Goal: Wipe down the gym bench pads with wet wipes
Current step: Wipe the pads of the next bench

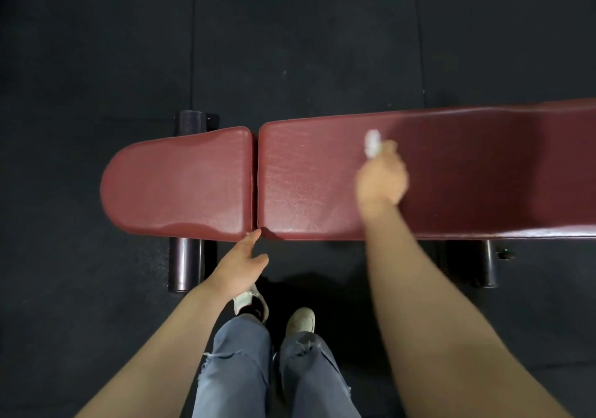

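Dark rubber flooring surrounds the maroon bench (322,175); right hand (382,180) fingers clamp a balled wet wipe (372,143) over the long pad, left hand (240,264) fingers relaxed apart at the pad gap, where pinching or a missed seam is the risk.

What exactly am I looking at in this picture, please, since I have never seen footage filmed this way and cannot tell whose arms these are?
There is no machine here: a person wears a wide-angle camera on the head, so the single picture looks down along their own two bare arms.

Below stands a gym bench on a dark rubber floor, with two dark red pads: a short rounded seat pad and a long back pad, split by a narrow gap.

The right hand holds a crumpled white wet wipe over the back pad; it is blurred, so probably moving. The left hand has relaxed fingers, and one fingertip touches the near edge at the gap.

At the bottom are the person's jeans and pale shoes.
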